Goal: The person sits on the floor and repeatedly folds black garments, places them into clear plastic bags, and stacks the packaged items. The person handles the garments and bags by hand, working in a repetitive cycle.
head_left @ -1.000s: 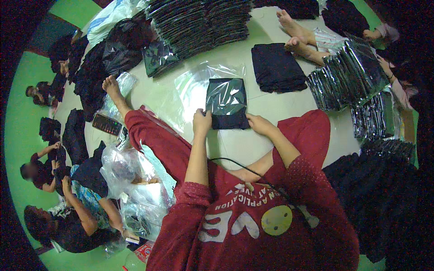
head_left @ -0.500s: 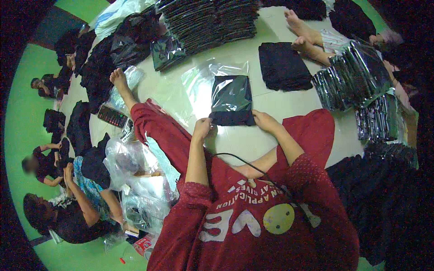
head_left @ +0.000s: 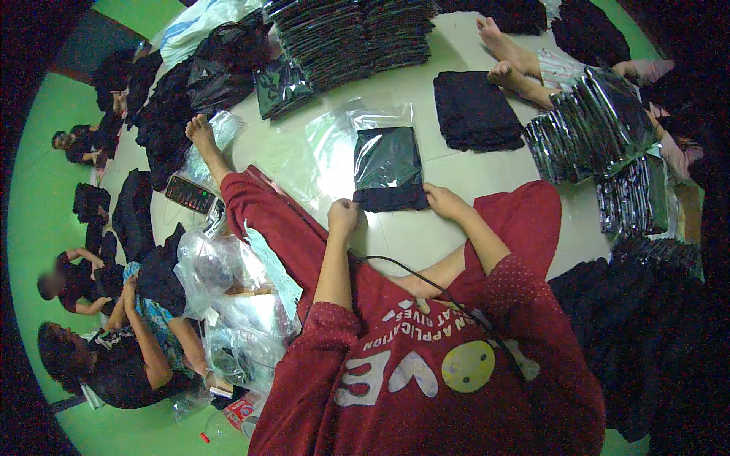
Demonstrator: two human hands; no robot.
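A folded black garment (head_left: 391, 199) lies on the floor in front of me, mostly inside a clear plastic bag (head_left: 387, 157). Its near strip shows outside the plastic, while part of the clear film extends past its far edge. At the near left corner my left hand (head_left: 343, 213) pinches the cloth edge. The opposite near corner is gripped by my right hand (head_left: 447, 203), its fingers closed at the edge. Fingertips of both hands are partly hidden. More loose clear plastic (head_left: 327, 148) lies flat just left of the garment.
A tall stack of bagged black garments (head_left: 353, 38) stands beyond. To the right are a folded black pile (head_left: 475, 112) and more bagged stacks (head_left: 593, 125) near another person's feet. Clear bags (head_left: 243, 334) and a phone (head_left: 189, 194) lie left, where co-workers sit. Black cloth (head_left: 631, 334) is heaped at right.
My hands stay at the garment's near corners with barely any shift. On the left, the co-workers' arms have moved.
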